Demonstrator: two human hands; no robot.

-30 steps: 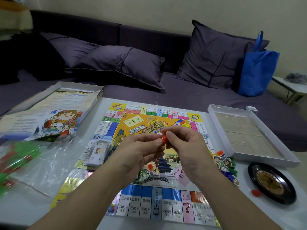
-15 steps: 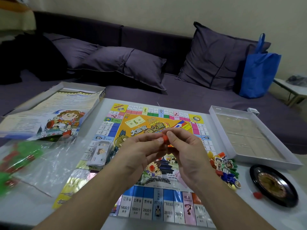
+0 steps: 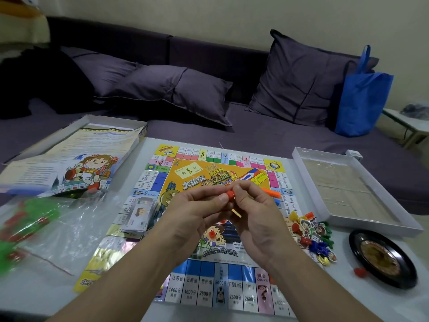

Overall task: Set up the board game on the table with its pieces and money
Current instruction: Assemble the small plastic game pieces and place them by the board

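Note:
The colourful game board lies flat on the white table. Over its middle, my left hand and my right hand meet and pinch one small red playing piece between their fingertips; a thin yellowish bit sticks out below it. A stack of paper money rests on the board's left side. A pile of coloured pawns, character tokens and dice lies off the board's right edge. An orange piece lies on the board behind my right hand.
The box lid with the instruction sheet sits at the left. A clear plastic bag of green and red pieces lies front left. The white box tray and black roulette wheel stand at the right, a red piece beside it. A sofa lies behind.
Both hands stay together on the red piece with only small finger shifts. The yellowish bit now shows below it.

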